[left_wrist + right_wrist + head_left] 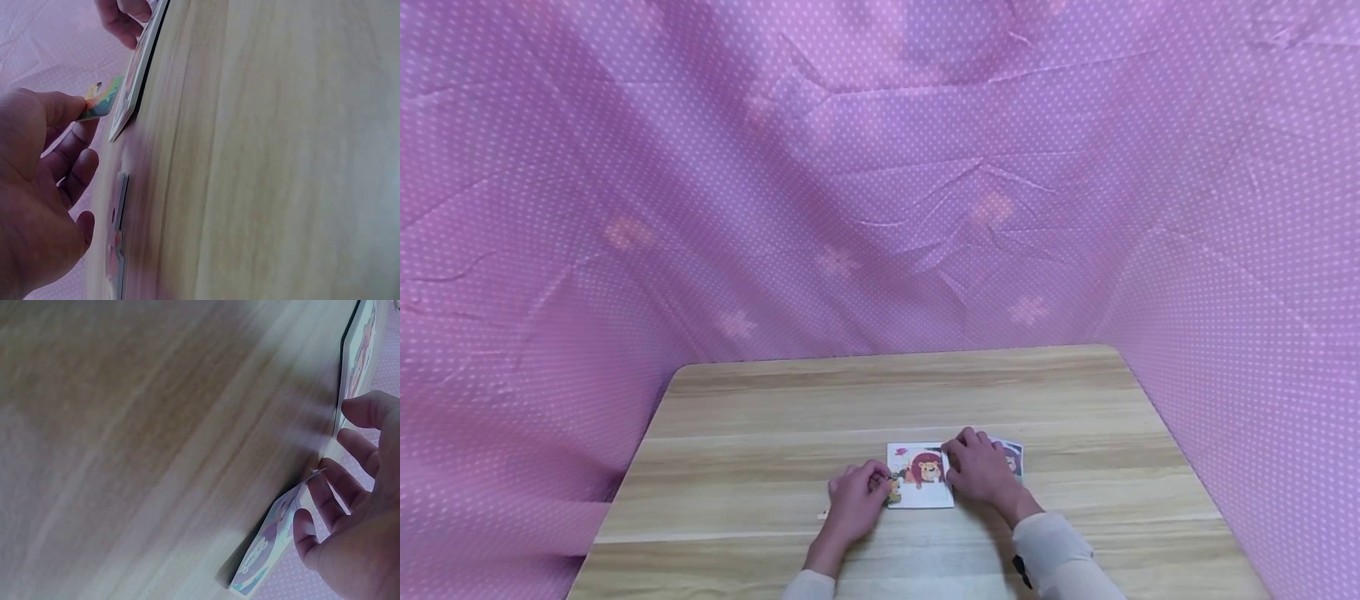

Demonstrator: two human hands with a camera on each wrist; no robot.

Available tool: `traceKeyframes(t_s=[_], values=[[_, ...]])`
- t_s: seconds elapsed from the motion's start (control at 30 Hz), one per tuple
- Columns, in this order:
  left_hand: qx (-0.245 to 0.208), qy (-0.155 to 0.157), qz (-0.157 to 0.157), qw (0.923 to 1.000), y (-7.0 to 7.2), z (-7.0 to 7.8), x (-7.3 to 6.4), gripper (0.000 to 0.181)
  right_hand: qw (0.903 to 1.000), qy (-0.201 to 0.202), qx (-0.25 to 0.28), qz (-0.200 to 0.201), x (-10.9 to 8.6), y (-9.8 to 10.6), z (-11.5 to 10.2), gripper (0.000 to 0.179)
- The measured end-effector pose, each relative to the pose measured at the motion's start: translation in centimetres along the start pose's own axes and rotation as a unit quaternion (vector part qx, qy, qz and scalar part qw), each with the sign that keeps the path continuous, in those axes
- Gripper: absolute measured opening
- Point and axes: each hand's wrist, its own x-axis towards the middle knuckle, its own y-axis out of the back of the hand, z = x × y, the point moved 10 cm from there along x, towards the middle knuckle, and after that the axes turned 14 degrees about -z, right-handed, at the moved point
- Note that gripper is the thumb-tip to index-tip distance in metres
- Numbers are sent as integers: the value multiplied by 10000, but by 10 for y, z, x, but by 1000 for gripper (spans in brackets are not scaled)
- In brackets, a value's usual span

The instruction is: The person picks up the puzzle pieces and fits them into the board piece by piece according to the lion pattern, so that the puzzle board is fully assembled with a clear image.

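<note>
My left hand (pixel 854 502) pinches a small, colourful puzzle piece (pixel 105 100) between thumb and fingers, over the lower left of a white puzzle board (pixel 925 497). On the board are a lion with a dark red mane and a pink flower; its lower part is blank white. At the board's right edge rests my right hand (pixel 982 472), its thumb (pixel 362 411) touching the edge and its other fingers loosely bent. Partly under that hand lies a picture card (pixel 261 550) with a purple-maned animal.
Another flat piece (pixel 117 240) lies on the table just left of the board, mostly behind my left hand in the head view. The wood-grain table (pixel 760 417) has rounded far corners. Pink dotted cloth (pixel 880 208) hangs around its back and sides.
</note>
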Motion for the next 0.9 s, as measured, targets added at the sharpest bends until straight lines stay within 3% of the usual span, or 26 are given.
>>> traceKeyframes(t_s=[0.27,0.67,0.9], values=[[130,62,-158,9998,-5,4,11,9,10000,-36,6,-7,4,0,0,41],[743,48,-211,9970,-7,4,20,5,9999,-139,46,7,9,0,0,42],[1153,99,-177,9931,-3,4,22,16,9999,-140,12,73,12,0,-1,42]])
